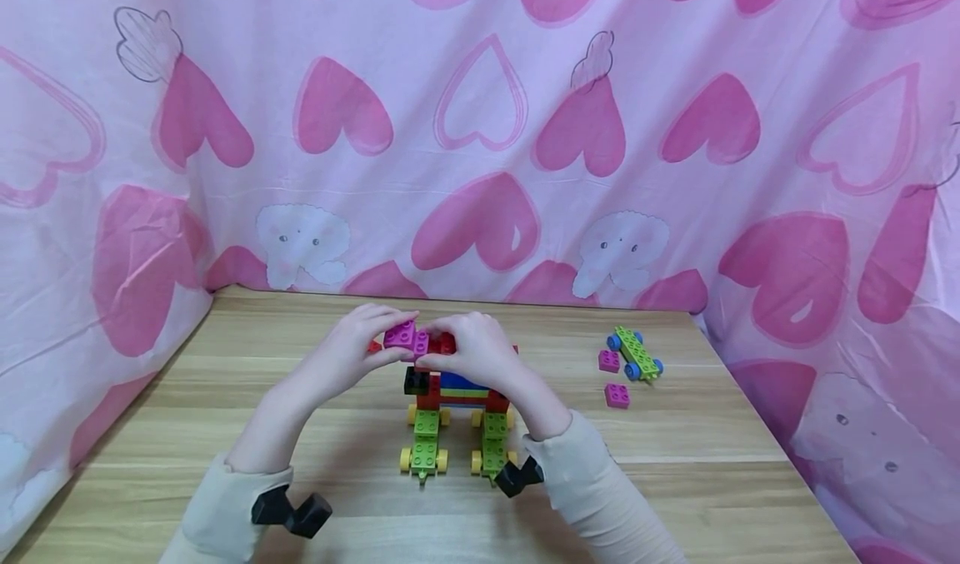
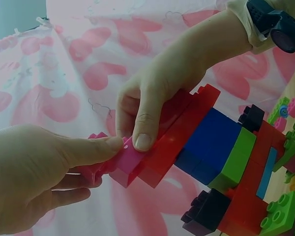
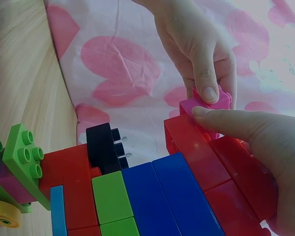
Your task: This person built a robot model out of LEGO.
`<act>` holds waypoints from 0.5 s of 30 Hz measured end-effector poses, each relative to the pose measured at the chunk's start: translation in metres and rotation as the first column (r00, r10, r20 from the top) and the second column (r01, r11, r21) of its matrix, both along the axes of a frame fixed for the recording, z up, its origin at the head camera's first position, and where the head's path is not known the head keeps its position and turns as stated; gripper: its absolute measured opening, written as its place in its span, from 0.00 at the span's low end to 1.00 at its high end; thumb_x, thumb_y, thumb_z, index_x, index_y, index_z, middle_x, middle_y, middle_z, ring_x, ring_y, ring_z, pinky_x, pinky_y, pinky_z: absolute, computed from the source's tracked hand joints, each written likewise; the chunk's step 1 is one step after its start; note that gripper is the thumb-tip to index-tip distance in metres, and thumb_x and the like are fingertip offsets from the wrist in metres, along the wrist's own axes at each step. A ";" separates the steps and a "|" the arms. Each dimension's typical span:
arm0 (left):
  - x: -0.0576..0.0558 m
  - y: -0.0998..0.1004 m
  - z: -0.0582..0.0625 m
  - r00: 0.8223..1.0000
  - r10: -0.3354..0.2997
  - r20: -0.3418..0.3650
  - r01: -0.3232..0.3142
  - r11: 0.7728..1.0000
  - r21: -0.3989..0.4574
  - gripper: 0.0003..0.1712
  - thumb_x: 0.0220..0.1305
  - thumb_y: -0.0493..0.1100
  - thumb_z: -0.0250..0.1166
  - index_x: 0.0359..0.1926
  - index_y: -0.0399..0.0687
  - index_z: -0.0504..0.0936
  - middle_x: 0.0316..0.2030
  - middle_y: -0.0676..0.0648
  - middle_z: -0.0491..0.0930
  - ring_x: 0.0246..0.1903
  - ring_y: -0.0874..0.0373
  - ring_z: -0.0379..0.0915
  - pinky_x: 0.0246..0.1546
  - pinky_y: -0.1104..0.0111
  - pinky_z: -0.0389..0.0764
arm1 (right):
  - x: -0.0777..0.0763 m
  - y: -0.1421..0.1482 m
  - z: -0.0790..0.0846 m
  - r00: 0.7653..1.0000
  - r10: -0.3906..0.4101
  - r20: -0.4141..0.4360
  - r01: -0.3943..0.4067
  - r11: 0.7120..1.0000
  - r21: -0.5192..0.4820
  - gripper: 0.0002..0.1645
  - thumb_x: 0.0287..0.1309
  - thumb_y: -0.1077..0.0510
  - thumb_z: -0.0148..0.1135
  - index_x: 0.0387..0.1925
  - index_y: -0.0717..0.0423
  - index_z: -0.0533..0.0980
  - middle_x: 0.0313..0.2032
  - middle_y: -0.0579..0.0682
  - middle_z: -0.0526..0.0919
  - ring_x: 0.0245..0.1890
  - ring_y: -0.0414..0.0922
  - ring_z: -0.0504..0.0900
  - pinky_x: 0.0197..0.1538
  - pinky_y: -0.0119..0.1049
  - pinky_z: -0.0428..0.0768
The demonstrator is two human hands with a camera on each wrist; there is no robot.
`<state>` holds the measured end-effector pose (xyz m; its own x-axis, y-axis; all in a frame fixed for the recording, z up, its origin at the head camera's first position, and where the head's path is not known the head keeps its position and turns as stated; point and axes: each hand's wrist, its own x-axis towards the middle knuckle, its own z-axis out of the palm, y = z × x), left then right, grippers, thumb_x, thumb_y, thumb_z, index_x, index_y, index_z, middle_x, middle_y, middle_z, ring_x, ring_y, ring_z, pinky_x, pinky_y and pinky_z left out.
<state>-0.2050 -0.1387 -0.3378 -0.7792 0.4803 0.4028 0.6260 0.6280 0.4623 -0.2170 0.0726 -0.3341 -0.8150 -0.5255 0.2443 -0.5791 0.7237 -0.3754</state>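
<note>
A built figure of toy building bricks stands on green wheeled bases (image 1: 426,443), with red bricks (image 2: 182,137), blue bricks (image 2: 206,145) and black bricks (image 3: 102,147) above. At one end of its red top sits a pink brick (image 2: 125,164), pinched by my right hand (image 1: 480,351) between thumb and fingers. My left hand (image 1: 348,356) pinches another pink brick (image 1: 400,334) at its outer side. The two pink bricks touch; whether they are locked together I cannot tell. In the head view my right hand covers part of the red top.
To the right on the wooden table (image 1: 720,481) lie a green wheeled base (image 1: 636,354) with blue wheels and two loose pink bricks, one nearer (image 1: 617,396) and one farther (image 1: 609,361). A pink heart-patterned cloth (image 1: 480,131) hangs behind and along both sides.
</note>
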 end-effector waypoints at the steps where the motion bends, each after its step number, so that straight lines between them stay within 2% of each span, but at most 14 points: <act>1: 0.000 0.000 0.000 1.000 0.002 0.002 -0.002 1.000 -0.004 0.29 0.57 0.39 0.71 0.60 0.41 0.78 0.54 0.39 0.79 0.53 0.43 0.74 0.48 0.54 0.84 | 0.000 0.000 0.000 1.000 0.000 -0.003 0.000 1.000 0.001 0.27 0.54 0.41 0.70 0.51 0.52 0.82 0.38 0.45 0.88 0.31 0.37 0.79 0.37 0.28 0.76; 8: 0.000 0.000 0.003 1.000 0.005 0.007 -0.005 1.000 -0.029 0.28 0.57 0.40 0.71 0.60 0.42 0.78 0.54 0.39 0.80 0.54 0.43 0.74 0.50 0.53 0.83 | 0.000 0.000 0.000 1.000 -0.001 0.001 0.001 1.000 -0.002 0.27 0.54 0.41 0.70 0.52 0.51 0.82 0.39 0.45 0.88 0.33 0.37 0.80 0.38 0.28 0.76; 15: 0.000 0.000 0.007 1.000 -0.009 0.010 0.009 0.999 -0.053 0.28 0.58 0.40 0.71 0.60 0.42 0.78 0.55 0.40 0.80 0.56 0.43 0.75 0.51 0.52 0.82 | 0.000 0.000 0.000 1.000 0.007 -0.002 -0.007 1.000 -0.007 0.26 0.55 0.42 0.70 0.49 0.52 0.83 0.36 0.44 0.88 0.30 0.36 0.78 0.35 0.28 0.75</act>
